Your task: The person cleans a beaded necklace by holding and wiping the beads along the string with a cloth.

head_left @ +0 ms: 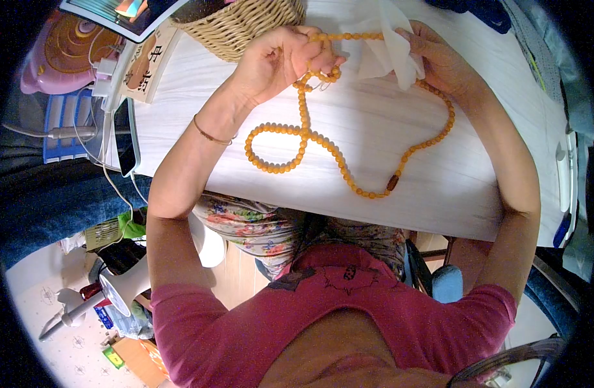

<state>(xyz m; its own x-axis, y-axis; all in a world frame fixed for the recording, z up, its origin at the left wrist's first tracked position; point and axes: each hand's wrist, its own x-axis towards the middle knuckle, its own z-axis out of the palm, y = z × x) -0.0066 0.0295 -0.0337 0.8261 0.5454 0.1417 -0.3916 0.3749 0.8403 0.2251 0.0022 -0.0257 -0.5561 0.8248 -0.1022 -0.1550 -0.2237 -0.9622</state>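
Observation:
A long string of orange-yellow beads (336, 152) lies looped on the white table, with one dark brown bead near its lower right. My left hand (285, 59), at the upper middle, is closed on part of the string, and some beads bunch below its fingers. From there a short stretch of beads runs level to a thin white tissue (400, 48). My right hand (439, 59) pinches this tissue around the string. More beads come out under the right hand and curve down along the table.
A wicker basket (239, 29) stands behind my left hand. At the upper left are a tablet (126, 18), a book (148, 68), a pink object (71, 48), a phone (127, 139) and white cables. The table's front edge crosses above my lap.

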